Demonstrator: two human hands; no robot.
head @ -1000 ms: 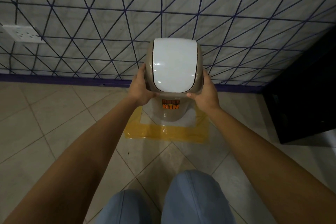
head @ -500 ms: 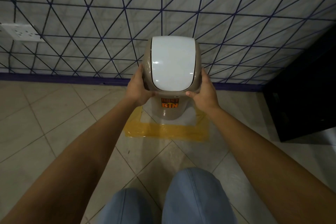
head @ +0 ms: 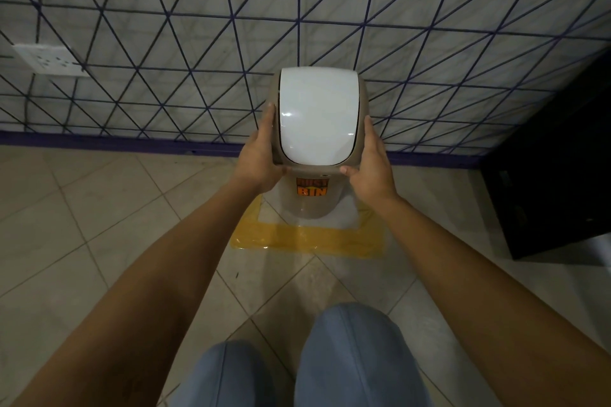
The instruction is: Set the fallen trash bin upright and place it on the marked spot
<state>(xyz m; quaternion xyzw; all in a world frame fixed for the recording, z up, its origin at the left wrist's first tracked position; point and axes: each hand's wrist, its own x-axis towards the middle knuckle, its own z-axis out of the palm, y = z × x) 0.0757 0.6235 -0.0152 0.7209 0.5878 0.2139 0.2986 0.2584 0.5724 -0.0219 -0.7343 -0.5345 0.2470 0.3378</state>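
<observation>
A beige trash bin [head: 312, 205] with a white swing lid and an orange "DUST BIN" label stands upright inside the yellow tape square [head: 307, 238] on the floor, close to the wall. My left hand [head: 261, 155] grips the left side of the lid housing. On the opposite side, my right hand [head: 370, 162] clasps the housing with its thumb under the front rim. The bin's base sits within the tape outline; the square's far edge is hidden behind the bin.
A tiled wall with dark diagonal lines [head: 165, 43] rises just behind the bin, carrying a white socket plate [head: 49, 59] at the left. A black cabinet [head: 558, 175] stands at the right. My knees in blue trousers [head: 297, 363] are at the bottom.
The bin and both hands have shifted slightly away from me toward the wall, the base settling lower inside the yellow square. Both grips are unchanged.
</observation>
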